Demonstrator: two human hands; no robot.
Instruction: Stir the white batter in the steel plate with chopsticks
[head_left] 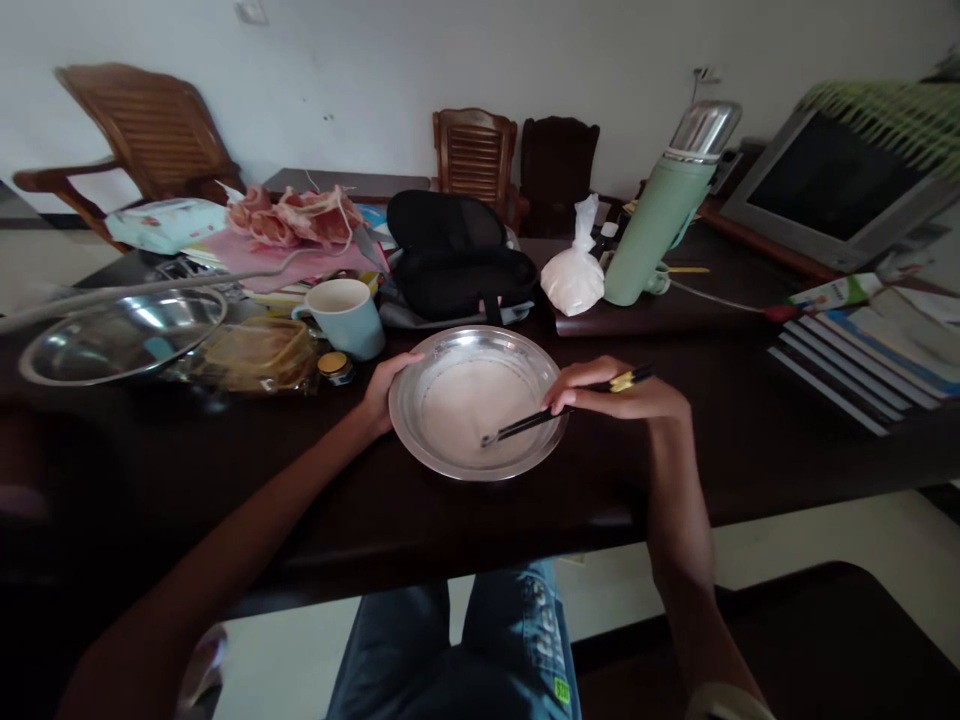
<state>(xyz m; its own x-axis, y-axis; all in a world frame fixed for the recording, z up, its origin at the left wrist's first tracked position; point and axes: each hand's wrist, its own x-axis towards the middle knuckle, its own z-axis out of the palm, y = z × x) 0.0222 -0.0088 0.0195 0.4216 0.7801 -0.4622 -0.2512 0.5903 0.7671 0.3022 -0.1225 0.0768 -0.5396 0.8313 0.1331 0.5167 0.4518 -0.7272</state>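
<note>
A round metal bowl (409, 445) with a pale, milky mixture (472, 400) in it stands on the dark table in front of me. My left hand (386, 393) grips the bowl's left rim, thumb on top and the other fingers mostly hidden below the edge. In my right hand (611, 388) is a pair of black chopsticks (525, 424) with gold bands near the upper ends. Their tips dip into the mixture near the bowl's middle.
Left of the bowl are a small gold-lidded jar (335, 367), a light blue mug (349, 318), plastic containers (259, 355) and another metal bowl (45, 365). Behind lie a black bag (461, 265), a tied bag of white powder (573, 280) and a green thermos (660, 225). Books (847, 375) are stacked right.
</note>
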